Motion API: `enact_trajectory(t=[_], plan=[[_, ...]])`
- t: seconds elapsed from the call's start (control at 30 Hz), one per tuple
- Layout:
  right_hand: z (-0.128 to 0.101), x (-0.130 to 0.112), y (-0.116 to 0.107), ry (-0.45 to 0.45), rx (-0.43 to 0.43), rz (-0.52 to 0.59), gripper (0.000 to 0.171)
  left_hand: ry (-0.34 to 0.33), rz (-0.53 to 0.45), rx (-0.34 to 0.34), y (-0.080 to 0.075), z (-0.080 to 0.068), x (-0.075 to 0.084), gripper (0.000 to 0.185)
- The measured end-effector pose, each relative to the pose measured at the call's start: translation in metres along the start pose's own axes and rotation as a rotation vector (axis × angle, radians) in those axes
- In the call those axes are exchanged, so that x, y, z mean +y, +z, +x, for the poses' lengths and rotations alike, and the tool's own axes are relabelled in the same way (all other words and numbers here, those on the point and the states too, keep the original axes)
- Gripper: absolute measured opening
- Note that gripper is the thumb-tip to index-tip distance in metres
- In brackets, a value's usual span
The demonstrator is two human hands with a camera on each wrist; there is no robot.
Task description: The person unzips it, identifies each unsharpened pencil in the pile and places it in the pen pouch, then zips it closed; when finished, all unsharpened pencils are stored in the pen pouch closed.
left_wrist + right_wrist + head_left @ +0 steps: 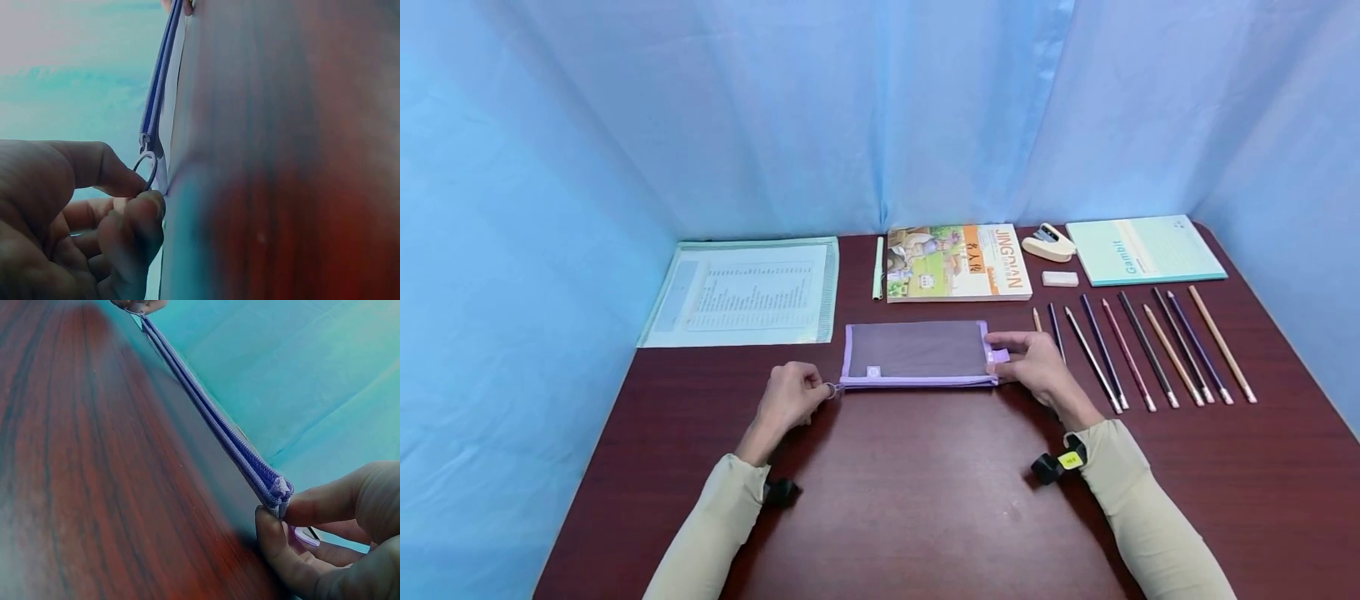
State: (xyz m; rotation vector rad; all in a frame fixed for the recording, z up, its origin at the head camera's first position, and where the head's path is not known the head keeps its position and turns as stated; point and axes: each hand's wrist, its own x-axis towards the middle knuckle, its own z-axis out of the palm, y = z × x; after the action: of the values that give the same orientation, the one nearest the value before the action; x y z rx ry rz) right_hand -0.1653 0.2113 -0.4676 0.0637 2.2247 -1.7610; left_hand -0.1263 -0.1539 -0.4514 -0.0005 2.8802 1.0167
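A flat mesh pencil case with purple edging lies in front of me, its zipper along the side nearest me. The zipper's two toothed edges stand apart, with the slider at the left end. My left hand pinches the ring pull between thumb and index finger. At the other end my right hand pinches the case's corner, thumb and finger on either side, beside a small purple tab.
Several pencils lie side by side to the right. Behind the case are a book, a light green pen, an eraser, a stapler and a notebook. A document pouch lies at the back left.
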Motion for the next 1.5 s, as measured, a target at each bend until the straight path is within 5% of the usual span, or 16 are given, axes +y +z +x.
enact_trajectory(t=[0.27, 0.37, 0.5, 0.63, 0.73, 0.87, 1.1, 1.23, 1.37, 1.5], plan=[[0.002, 0.000, 0.001, 0.016, -0.018, 0.016, 0.058, 0.055, -0.066, -0.218, -0.009, 0.003, -0.003, 0.010], [0.002, 0.000, 0.002, 0.029, -0.028, 0.015, 0.059, 0.088, -0.001, -0.256, -0.019, 0.007, 0.000, 0.008], [0.002, -0.002, 0.002, 0.039, -0.019, 0.008, 0.059, 0.276, 0.178, -0.221, -0.024, 0.017, 0.016, 0.029], [0.002, -0.003, -0.001, 0.037, -0.019, 0.004, 0.060, 0.491, 0.309, -0.245, -0.010, 0.031, 0.033, 0.053], [0.004, -0.001, -0.001, 0.032, -0.031, 0.010, 0.060, 0.572, 0.398, -0.263, 0.002, 0.041, 0.039, 0.064], [0.005, -0.001, -0.001, 0.041, -0.040, 0.013, 0.059, 0.585, 0.454, -0.263, 0.011, 0.048, 0.043, 0.061], [0.002, -0.002, -0.001, 0.068, -0.055, -0.015, 0.059, 0.622, 0.371, -0.299, 0.015, 0.047, 0.051, 0.032], [-0.001, -0.003, 0.000, 0.038, -0.086, -0.035, 0.058, 0.704, 0.450, -0.282, 0.024, 0.044, 0.057, 0.028], [-0.007, -0.007, 0.002, -0.023, -0.125, -0.092, 0.057, 0.743, 0.527, -0.289, 0.032, 0.042, 0.061, 0.006], [-0.012, -0.015, -0.002, -0.083, -0.154, -0.221, 0.056, 0.774, 0.487, -0.293, 0.032, 0.039, 0.060, 0.018]])
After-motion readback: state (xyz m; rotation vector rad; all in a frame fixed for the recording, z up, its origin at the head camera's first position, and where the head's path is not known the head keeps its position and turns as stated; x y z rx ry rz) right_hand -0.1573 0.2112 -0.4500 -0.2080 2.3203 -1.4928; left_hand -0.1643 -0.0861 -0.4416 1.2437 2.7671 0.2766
